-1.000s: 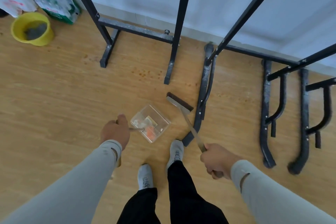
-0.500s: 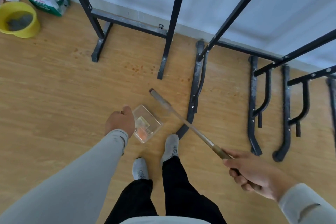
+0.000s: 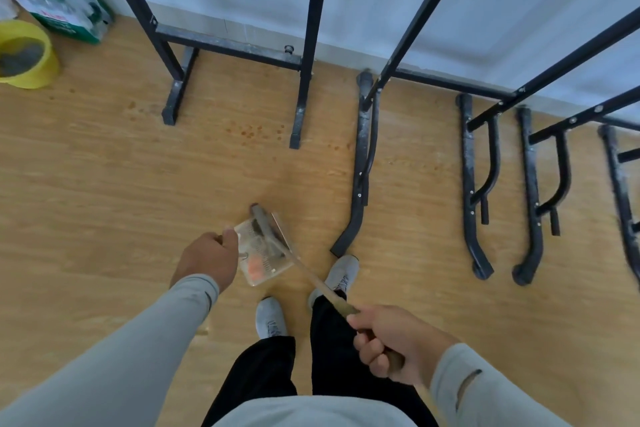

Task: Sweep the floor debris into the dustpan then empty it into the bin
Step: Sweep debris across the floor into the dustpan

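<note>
The left grip point(image 3: 207, 258) was clamped on the clear dustpan point(image 3: 265, 250), holding it over the floor by the feet, while the right grip point(image 3: 388, 340) clasped the broom point(image 3: 301, 263), its head across the pan, probably pinning debris inside.

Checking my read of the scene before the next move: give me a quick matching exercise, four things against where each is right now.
Things:
1. broom head
2. dustpan
3. yellow bin
4. broom handle

Places:
A. far left, near the wall
B. gripped by the right hand
C. over the dustpan's far edge
D. held by the left hand, in front of the shoes

Pairs: 1-C, 2-D, 3-A, 4-B
</note>
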The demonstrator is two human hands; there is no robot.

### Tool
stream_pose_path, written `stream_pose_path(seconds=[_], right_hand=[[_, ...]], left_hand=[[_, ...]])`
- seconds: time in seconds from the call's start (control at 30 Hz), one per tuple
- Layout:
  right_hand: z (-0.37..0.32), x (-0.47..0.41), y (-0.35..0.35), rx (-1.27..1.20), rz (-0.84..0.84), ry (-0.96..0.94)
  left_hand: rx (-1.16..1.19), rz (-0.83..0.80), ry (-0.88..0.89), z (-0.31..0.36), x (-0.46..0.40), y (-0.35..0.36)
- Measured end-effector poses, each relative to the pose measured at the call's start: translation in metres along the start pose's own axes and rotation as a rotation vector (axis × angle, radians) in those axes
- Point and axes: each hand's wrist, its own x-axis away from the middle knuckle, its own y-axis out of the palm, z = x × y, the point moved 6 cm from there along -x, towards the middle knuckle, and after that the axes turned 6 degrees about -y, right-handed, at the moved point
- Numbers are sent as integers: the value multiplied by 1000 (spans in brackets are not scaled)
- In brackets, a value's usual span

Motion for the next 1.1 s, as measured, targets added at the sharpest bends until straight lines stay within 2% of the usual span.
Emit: stream_pose_path(seconds=[0.1, 0.2, 0.27, 0.37, 0.53, 0.6, 0.7, 0.8, 0.9, 1.0, 1.1], right_hand=[[-4, 29, -33, -63, -23, -4], [6, 64, -65, -90, 19, -34], [15, 87, -80, -73, 54, -56], [24, 114, -99, -59, 93, -107], [45, 153, -127, -243, 143, -192], [51, 166, -140, -271, 182, -212], [55, 179, -157, -260, 238, -258], [48, 180, -170, -177, 320, -319], [36, 171, -187, 13, 410, -379], [25, 156, -214, 330, 567, -391], [11, 142, -242, 460, 584, -391]], left_hand=[[-2, 9, 9, 0, -5, -4], [24, -67, -20, -5, -9, -8], [92, -141, -45, -8, -7, -11], [209, -159, -65, -6, 3, -24], [341, -187, -93, 14, 30, -46], [320, -266, -139, 25, 42, -48], [329, -480, -237, 45, 68, -42], [352, -563, -252, 67, 98, -39], [377, -505, -176, 92, 125, -36], [431, -473, -162, 111, 147, -26], [478, -446, -163, 125, 159, -11]])
